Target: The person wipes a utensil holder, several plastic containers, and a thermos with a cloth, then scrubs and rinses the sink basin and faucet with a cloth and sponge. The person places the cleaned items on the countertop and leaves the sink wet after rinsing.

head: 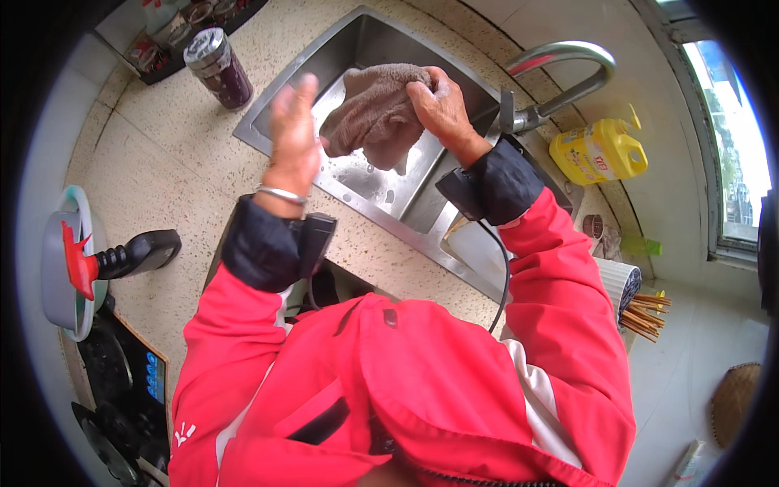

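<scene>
A brown cloth [380, 112] hangs bunched over the stainless steel sink [389, 30], its loose lower folds dangling above the wet basin. My right hand [443, 109] grips the cloth at its upper right corner, thumb on the near side. To the left of the cloth is my left hand [294, 137], blurred by motion, with its fingers pointing up and no object visible in it. Whether its inner edge touches the cloth cannot be told. Right of my right hand, the curved metal faucet [566, 55] rises at the sink's back edge.
A jar [219, 73] with a metal lid stands left of the sink. Behind the right forearm are a yellow pump bottle [599, 152] and a holder of chopsticks [645, 313]. A black-handled pan [140, 255] and a cooktop [115, 377] lie left. A black cable [505, 274] hangs from the right cuff.
</scene>
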The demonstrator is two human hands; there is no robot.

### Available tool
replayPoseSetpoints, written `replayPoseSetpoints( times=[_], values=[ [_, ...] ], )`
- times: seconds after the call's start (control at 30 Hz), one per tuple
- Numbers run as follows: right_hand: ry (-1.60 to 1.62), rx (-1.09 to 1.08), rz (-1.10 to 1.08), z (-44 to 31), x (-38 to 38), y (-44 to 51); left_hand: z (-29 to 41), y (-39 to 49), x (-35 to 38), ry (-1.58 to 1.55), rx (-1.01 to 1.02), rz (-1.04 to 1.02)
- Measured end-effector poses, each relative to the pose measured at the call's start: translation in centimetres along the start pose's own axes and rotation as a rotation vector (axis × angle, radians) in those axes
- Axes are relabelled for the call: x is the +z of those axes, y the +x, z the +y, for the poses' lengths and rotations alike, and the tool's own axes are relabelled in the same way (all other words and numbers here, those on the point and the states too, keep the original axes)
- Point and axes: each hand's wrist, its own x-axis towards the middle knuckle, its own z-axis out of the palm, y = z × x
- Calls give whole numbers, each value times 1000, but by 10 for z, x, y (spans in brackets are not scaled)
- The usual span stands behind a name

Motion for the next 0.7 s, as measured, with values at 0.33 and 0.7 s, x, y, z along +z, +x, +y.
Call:
replayPoseSetpoints(
  times=[0.33, 0.7],
  values=[
    [283, 97, -40, -30, 32, -53, -89, 64, 20, -632, -491, -480],
    [-291, -40, -99, 30, 4, -4, -78, 55, 39, -288, -224, -465]
  ],
)
